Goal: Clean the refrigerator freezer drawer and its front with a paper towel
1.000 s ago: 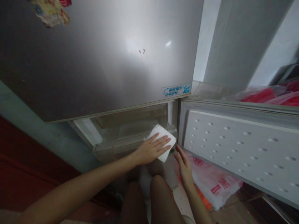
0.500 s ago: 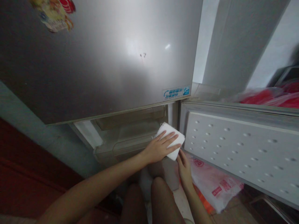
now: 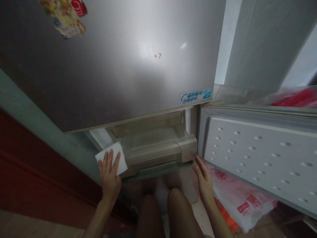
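Observation:
My left hand [image 3: 110,178] lies over a folded white cloth [image 3: 121,164], pressing it on the left front corner of a clear plastic freezer drawer [image 3: 153,155]. The drawer is pulled partly out of the fridge's lower compartment. At its right front corner, my right hand [image 3: 204,178] grips the lower edge with curled fingers and thumb. The contact of those fingertips is partly hidden.
The grey fridge door [image 3: 138,66] above is closed. To the right, the lower freezer door [image 3: 260,158] stands open with a dimpled inner panel. A white plastic bag [image 3: 247,201] with red print lies beneath it. A red cabinet [image 3: 44,185] stands at left.
My left hand has slid the white cloth from the drawer's right front corner to its left front corner. My right hand stays at the right corner. The view has shifted slightly.

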Demonstrator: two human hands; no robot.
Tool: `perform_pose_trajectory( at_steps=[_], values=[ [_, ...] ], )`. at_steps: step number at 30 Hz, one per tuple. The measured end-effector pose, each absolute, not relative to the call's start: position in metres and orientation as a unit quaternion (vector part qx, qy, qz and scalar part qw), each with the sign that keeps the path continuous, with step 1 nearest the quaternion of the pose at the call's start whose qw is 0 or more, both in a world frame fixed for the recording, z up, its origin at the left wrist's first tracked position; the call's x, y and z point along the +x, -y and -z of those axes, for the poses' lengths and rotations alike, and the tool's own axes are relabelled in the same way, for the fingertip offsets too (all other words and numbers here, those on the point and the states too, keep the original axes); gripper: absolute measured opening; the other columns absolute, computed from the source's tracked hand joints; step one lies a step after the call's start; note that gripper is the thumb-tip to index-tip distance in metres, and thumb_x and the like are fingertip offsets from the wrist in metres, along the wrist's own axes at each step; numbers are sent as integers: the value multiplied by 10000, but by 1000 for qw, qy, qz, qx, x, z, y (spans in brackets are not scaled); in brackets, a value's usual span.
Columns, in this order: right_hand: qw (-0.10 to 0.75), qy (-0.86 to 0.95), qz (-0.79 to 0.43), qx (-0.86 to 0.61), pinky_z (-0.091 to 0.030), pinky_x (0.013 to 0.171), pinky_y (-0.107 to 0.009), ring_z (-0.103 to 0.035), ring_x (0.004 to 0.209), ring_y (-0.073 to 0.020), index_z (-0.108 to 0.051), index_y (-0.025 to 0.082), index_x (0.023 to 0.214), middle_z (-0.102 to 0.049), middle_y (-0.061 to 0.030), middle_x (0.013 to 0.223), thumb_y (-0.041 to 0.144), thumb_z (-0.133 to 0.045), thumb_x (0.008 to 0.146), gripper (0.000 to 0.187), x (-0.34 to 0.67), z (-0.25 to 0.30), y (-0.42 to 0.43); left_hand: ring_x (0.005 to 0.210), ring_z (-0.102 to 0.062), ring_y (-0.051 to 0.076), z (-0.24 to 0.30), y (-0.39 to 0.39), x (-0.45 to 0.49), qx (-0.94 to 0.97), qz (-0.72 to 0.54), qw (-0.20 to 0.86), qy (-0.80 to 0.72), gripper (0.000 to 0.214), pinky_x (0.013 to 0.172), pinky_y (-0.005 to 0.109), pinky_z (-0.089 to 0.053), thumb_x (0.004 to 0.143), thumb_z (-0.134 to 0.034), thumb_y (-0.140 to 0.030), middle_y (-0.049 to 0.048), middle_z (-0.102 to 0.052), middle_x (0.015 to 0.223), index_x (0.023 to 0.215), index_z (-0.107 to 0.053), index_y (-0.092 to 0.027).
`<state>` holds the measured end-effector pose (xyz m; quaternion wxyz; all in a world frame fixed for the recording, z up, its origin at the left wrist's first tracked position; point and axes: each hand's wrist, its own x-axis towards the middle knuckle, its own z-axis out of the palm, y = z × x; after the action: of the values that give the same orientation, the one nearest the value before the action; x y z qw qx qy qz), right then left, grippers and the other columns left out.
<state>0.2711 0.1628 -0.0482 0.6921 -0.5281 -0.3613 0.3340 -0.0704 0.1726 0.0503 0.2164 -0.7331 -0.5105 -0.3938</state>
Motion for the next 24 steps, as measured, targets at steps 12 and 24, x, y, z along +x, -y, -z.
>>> perform_pose_trajectory(
  at_steps=[12, 24],
  values=[
    [723, 329, -359, -491, -337, 1123, -548, -422, 1367, -285, -593, 269, 1294, -516, -69, 1446, 535, -615, 818, 545, 266, 52, -161, 1464, -189, 293, -45, -193, 69, -737, 470, 171, 456, 789, 1129, 697, -68, 747, -344, 66, 97, -343, 1543, 1460, -391, -269],
    [727, 338, -345, -488, -333, 1128, -505, -460, 1335, -284, -596, 240, 1292, -557, -65, 1408, 460, -622, 823, 519, 263, 49, -164, 1424, -310, 266, -66, -208, 152, -883, 318, 208, 276, 455, 1150, 580, -264, 963, -428, -191, 87, -418, 1503, 1410, -466, -268]
  ],
)
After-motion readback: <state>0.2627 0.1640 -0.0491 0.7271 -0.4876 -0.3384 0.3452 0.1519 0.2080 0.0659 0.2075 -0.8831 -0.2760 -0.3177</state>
